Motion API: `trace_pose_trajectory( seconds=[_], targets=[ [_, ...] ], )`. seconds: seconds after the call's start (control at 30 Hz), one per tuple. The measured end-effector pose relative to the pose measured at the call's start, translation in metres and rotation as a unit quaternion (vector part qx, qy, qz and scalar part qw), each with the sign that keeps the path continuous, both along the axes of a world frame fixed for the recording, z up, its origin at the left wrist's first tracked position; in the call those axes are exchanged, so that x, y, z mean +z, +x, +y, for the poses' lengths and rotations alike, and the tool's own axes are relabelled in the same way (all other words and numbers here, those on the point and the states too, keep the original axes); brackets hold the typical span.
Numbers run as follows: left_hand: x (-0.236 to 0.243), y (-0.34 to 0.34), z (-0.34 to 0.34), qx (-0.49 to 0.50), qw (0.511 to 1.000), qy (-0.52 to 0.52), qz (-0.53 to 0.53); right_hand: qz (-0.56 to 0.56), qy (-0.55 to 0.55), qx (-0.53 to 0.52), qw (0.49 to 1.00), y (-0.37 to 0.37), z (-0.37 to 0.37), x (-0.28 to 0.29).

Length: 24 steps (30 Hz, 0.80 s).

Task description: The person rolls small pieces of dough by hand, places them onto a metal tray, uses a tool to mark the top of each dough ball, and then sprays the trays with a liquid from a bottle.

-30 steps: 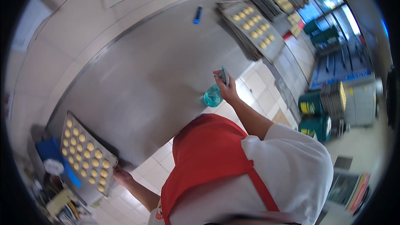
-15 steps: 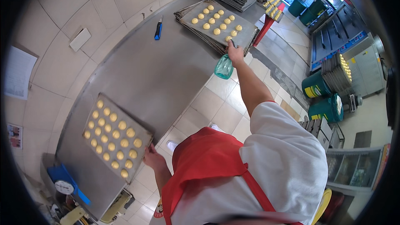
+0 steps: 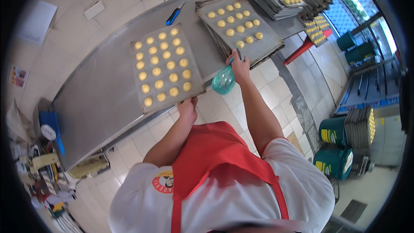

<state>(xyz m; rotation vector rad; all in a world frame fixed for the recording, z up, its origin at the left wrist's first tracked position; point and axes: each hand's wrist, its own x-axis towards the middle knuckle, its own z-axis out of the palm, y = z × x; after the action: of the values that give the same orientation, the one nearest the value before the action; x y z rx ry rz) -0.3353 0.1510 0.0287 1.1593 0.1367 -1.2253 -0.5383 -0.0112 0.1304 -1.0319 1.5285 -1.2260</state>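
Observation:
My left hand is closed on the near right corner of a metal baking tray with rows of round yellow dough balls on it. The tray lies over the steel table, its near edge at the table's front edge. A translucent teal spray bottle hangs from my right hand, whose fingers wrap around its neck. Just beyond that hand, a second tray of spaced dough balls rests on a stack of trays. The far side of the left hand's fingers is hidden under the tray.
On the steel table lies a blue utility knife near the wall. Taller tray stacks stand at its far end, beside a red stand with more dough. A blue dial scale sits at the left end; green buckets stand right.
My left hand has carried its tray from the table's left end rightward and away, beside the tray stack. The right hand still holds the spray bottle. My view has shifted.

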Motion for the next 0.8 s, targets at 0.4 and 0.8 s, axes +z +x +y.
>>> trace_pose_trajectory(
  seconds=[0.4,0.8],
  targets=[
    [-0.014,-0.015,-0.001,-0.283,0.958,-0.020,0.030,0.204,0.041,0.378,0.902,0.043,0.024,0.027],
    [-0.170,0.035,0.135,-0.684,0.416,0.146,-0.581,-0.116,0.001,0.190,0.975,-0.158,-0.200,0.144]
  ],
)
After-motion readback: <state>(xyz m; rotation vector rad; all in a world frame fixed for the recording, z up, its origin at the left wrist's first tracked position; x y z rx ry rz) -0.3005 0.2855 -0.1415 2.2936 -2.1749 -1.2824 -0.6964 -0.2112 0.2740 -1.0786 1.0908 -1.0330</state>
